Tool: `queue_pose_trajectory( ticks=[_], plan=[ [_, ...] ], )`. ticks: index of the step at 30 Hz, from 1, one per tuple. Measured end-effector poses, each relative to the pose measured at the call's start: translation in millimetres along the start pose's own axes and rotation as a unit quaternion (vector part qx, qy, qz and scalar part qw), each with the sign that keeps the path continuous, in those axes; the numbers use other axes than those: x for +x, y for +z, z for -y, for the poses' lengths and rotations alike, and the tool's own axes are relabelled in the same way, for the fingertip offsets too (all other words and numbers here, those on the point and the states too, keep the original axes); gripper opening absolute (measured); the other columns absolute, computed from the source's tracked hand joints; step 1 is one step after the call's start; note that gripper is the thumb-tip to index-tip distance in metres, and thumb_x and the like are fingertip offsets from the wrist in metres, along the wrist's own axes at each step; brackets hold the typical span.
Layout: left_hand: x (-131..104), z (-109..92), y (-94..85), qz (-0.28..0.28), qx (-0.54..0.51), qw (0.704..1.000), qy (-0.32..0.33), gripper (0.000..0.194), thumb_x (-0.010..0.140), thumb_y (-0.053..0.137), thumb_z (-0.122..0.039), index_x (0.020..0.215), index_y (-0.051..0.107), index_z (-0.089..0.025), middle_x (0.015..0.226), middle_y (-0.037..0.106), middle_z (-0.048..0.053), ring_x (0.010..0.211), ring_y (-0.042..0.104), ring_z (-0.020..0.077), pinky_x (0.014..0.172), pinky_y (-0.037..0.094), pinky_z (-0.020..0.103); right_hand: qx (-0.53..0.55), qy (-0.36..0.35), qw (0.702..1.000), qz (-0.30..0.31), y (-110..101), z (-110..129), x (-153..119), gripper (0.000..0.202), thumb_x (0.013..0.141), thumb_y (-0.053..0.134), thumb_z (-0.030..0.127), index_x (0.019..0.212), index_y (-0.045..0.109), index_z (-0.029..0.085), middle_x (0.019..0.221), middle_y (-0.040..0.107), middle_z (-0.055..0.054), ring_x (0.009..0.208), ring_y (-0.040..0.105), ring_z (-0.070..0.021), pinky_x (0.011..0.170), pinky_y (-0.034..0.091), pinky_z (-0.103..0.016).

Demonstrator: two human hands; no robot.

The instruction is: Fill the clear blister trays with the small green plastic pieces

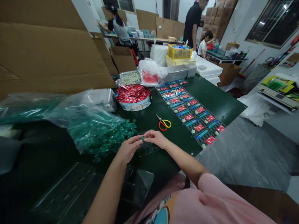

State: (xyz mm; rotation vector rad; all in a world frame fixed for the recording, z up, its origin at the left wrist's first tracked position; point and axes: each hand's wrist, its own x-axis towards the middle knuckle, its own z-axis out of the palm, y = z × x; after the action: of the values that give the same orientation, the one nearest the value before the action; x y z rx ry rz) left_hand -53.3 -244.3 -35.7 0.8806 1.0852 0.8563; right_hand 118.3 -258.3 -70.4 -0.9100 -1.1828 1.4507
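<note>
Between the fingertips of my left hand [130, 147] and my right hand [156, 138] is a small green plastic piece [142, 138]. Both hands pinch it, one from each side. Just beneath them a clear plastic tray [148, 150] lies on the dark green table [163, 161]. Left of my hands, many similar green pieces [102, 137] spill from a clear plastic bag [86, 109]. Beyond my right hand lie scissors [164, 123] with one red and one yellow handle loop, their blades apart.
Filled trays [198, 127] with blue items and red packets stand in rows at the right. A round tin [134, 104] of red packets sits behind the bag. More clear trays [67, 189] lie front left. A yellow basket [179, 52] and several people are farther back.
</note>
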Motion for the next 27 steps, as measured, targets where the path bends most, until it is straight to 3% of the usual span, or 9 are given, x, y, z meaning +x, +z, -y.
queue_pose_trajectory(
  ticks=[5,11,18,23,27],
  plan=[
    [-2,1,-0.4,-0.003,0.004,1.0,-0.004,0.045,0.04,0.092,-0.028,0.078,0.073,-0.013,0.073,0.068,0.003,0.066,0.06,0.0112,0.061,0.05,0.02,0.04,0.05,0.998,0.007,2,5,-5,0.045,0.057,0.085,0.045,0.085,0.064,0.017,0.077,0.063,0.003,0.069,0.056,-0.0084,0.073,0.045,-0.025],
    [-1,8,-2.1,-0.003,-0.006,1.0,0.009,0.039,0.041,0.092,-0.029,0.069,0.07,-0.013,0.069,0.065,0.001,0.066,0.059,0.0102,0.061,0.05,0.019,0.038,0.062,0.997,-0.01,3,3,-6,0.046,0.052,0.087,0.044,0.078,0.061,0.017,0.069,0.058,0.007,0.062,0.049,-0.0066,0.063,0.038,-0.022],
    [-1,15,-1.5,0.018,-0.053,0.998,-0.002,0.036,0.046,0.092,-0.031,0.068,0.069,-0.014,0.07,0.062,0.0,0.066,0.057,0.0089,0.06,0.05,0.017,0.052,0.044,0.997,-0.026,6,9,-7,0.043,0.06,0.082,0.05,0.076,0.061,0.016,0.07,0.06,0.005,0.062,0.047,-0.0069,0.059,0.034,-0.022],
    [-7,10,2.2,0.034,-0.079,0.996,-0.01,0.037,0.047,0.092,-0.032,0.069,0.069,-0.013,0.071,0.062,0.001,0.067,0.057,0.0092,0.059,0.049,0.016,0.11,0.093,0.99,0.014,8,16,-11,0.048,0.053,0.087,0.045,0.079,0.058,0.018,0.069,0.059,0.006,0.059,0.047,-0.0057,0.054,0.03,-0.019],
    [-10,8,7.0,0.014,-0.111,0.994,0.002,0.04,0.043,0.093,-0.033,0.068,0.068,-0.013,0.075,0.063,0.002,0.07,0.058,0.01,0.059,0.048,0.016,0.17,0.143,0.974,0.035,9,19,-15,0.049,0.05,0.09,0.039,0.08,0.057,0.018,0.071,0.058,0.007,0.06,0.049,-0.0048,0.053,0.031,-0.018]
  ],
)
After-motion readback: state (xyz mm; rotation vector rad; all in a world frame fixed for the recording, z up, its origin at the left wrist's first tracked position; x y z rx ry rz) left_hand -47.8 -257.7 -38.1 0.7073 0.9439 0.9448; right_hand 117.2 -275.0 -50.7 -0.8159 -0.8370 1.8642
